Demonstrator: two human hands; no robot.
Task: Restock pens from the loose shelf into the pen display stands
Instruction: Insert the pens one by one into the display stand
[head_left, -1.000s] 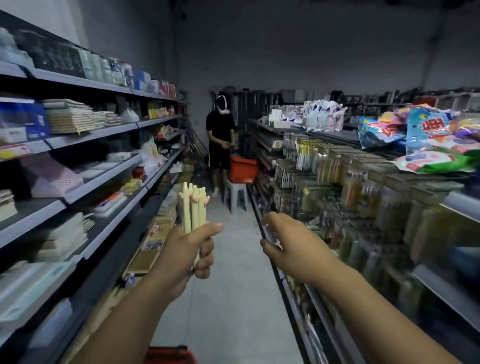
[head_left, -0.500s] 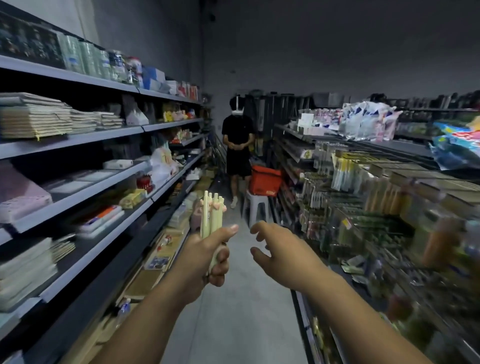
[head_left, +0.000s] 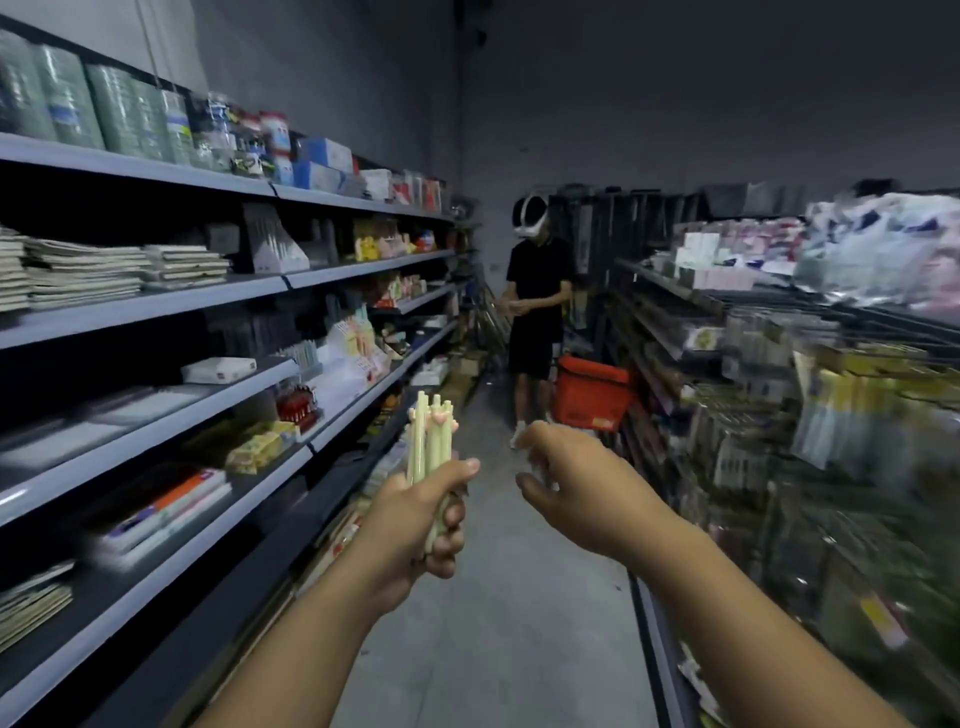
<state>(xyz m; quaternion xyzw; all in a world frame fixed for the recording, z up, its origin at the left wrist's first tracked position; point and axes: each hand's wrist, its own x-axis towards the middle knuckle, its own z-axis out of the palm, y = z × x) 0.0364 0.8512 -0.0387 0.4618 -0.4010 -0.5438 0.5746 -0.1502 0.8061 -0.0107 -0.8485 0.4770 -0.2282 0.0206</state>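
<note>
My left hand (head_left: 421, 525) is closed around a bundle of pale green pens (head_left: 430, 441) with pink tops, held upright at chest height in the middle of the aisle. My right hand (head_left: 576, 488) hovers just to the right of the bundle, fingers curled and apart, holding nothing and not touching the pens. The racks of packaged pens (head_left: 831, 415) on the right are blurred, so I cannot make out single display stands.
Grey shelves (head_left: 156, 431) with notebooks and boxes run along the left. A person in black (head_left: 535, 312) stands down the aisle beside a red basket (head_left: 592, 389) on a stool. The grey floor (head_left: 498, 623) runs between the two shelf rows.
The view has swung left, away from the right-hand racks. My right hand has moved in from the racks toward the pen bundle. My left hand still holds the pens.
</note>
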